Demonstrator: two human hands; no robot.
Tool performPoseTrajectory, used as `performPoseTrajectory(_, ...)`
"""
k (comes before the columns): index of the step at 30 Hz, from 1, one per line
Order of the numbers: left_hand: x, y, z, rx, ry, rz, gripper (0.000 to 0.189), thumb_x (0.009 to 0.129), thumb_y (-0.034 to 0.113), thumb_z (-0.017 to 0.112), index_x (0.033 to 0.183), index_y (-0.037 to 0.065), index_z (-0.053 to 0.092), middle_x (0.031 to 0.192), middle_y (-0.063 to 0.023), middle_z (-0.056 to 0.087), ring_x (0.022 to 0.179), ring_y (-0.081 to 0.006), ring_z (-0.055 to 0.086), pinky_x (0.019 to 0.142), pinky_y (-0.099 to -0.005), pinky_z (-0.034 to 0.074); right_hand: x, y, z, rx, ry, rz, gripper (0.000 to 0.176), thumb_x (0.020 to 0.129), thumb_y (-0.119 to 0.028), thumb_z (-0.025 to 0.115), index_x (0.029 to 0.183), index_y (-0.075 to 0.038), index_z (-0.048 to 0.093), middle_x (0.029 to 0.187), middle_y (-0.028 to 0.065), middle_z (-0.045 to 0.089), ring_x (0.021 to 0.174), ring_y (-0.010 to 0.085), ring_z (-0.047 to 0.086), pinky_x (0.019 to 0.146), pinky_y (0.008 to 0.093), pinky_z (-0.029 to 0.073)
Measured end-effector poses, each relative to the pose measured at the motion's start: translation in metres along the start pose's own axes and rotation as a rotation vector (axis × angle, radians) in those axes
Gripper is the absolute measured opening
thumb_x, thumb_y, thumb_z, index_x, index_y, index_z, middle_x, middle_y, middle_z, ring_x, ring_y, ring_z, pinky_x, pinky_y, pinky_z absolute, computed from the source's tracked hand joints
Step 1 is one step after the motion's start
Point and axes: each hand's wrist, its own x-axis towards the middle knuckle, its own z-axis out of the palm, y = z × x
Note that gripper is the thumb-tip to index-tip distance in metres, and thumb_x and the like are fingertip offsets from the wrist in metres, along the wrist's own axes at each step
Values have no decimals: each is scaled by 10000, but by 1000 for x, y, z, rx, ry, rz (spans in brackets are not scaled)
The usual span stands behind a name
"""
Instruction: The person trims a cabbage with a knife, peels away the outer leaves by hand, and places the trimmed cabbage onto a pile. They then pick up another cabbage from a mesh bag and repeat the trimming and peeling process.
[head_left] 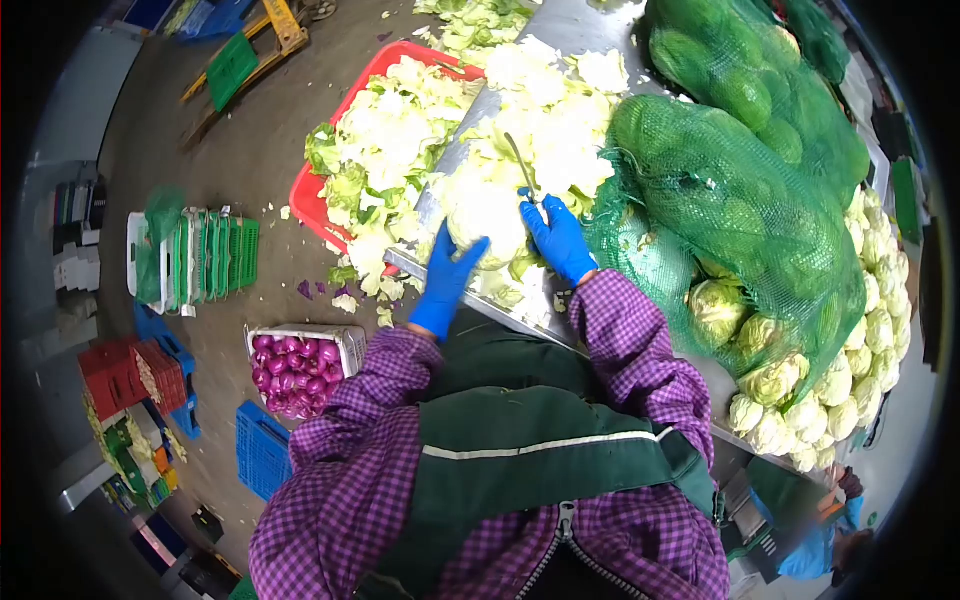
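A: Left hand point(447, 280)?
B: Blue glove, grip cupped around the cabbage point(487, 215), centre frame on the desk point(445, 170).
A: Right hand point(558, 238)?
B: Grip closed on the knife point(520, 165), blade over the cabbage's right side.
A: Around?
B: Red crate point(305, 195) of leaves left, green net bags point(740, 200) right.

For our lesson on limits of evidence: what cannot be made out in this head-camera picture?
Head view:
The knife handle: inside the right hand.
How the left hand grips the cabbage: too small.
Heads in the green net sacks: veiled by mesh.
The co-worker: cut off by the lower-right rim.
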Motion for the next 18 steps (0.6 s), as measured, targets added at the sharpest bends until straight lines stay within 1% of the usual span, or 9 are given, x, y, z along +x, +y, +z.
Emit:
performPoseTrajectory(3, -7, 21, 23, 108, 125, 121, 744, 760, 102, 756, 1373, 3, 348, 1282, -121, 513, 1109, -204, 539, 970, -336, 433, -4, -10, -2, 133, -75, 32, 385, 944, -310, 520, 1181, -13, 584, 1012, 209, 606, 951, 319, 597, 850, 368, 458)
performPoseTrajectory(5, -2, 36, 18, -307, 35, -76, 724, 734, 83, 779, 1337, -13, 391, 1239, -139, 535, 1128, -212, 529, 997, -343, 405, -11, -13, -16, 130, -132, -6, 365, 961, -287, 492, 1187, -13, 579, 1051, 203, 601, 960, 320, 603, 860, 361, 460)
performPoseTrajectory(7, 1, 52, -1, -299, -21, -142, 670, 754, 113, 747, 1328, -4, 422, 1202, -124, 569, 1130, -207, 529, 1012, -349, 388, -19, -30, -37, -21, -147, -250, 377, 964, -310, 488, 1212, -39, 573, 1095, 203, 595, 980, 323, 606, 855, 360, 464)
performPoseTrajectory(8, 1, 54, -10, -301, -113, -149, 662, 767, 138, 722, 1337, -4, 415, 1221, -123, 560, 1133, -207, 529, 1007, -347, 392, -26, -44, -46, -182, -77, -433, 422, 960, -318, 482, 1324, -106, 490, 1187, 205, 564, 944, 336, 628, 807, 379, 499)
performPoseTrajectory(9, -2, 57, -15, -302, -201, -159, 656, 781, 162, 697, 1346, -3, 407, 1240, -122, 552, 1135, -208, 530, 1002, -345, 396, -35, -56, -52, -182, -84, -432, 422, 960, -318, 482, 1324, -106, 490, 1187, 205, 564, 944, 336, 628, 807, 379, 499)
performPoseTrajectory(11, -6, 73, -17, -351, -239, -172, 691, 782, 190, 669, 1378, -3, 377, 1277, -113, 529, 1163, -203, 509, 1002, -334, 392, -45, -72, -58, -421, -128, -486, 510, 948, -320, 488, 1423, -183, 360, 1316, 198, 491, 871, 353, 645, 737, 404, 530)
performPoseTrajectory(12, -5, 76, -18, -293, -238, -144, 713, 779, 190, 672, 1391, 0, 360, 1293, -111, 517, 1178, -199, 495, 1007, -330, 387, -45, -70, -59, -469, -181, -543, 599, 938, -326, 489, 1472, -223, 238, 1409, 197, 398, 809, 361, 655, 684, 424, 543)
performPoseTrajectory(15, -2, 86, -18, -221, -279, -142, 780, 765, 180, 689, 1424, 6, 311, 1326, -103, 487, 1209, -192, 463, 1017, -320, 374, -47, -75, -64, -495, -213, -541, 610, 938, -339, 490, 1477, -230, 225, 1417, 210, 384, 790, 370, 656, 676, 427, 541)
performPoseTrajectory(18, -2, 96, -14, -186, -340, -189, 808, 731, 142, 731, 1416, 4, 324, 1321, -108, 492, 1201, -197, 473, 1017, -325, 378, -52, -73, -58, -547, -121, -545, 607, 930, -340, 502, 1470, -254, 238, 1355, 199, 466, 716, 371, 656, 608, 421, 539)
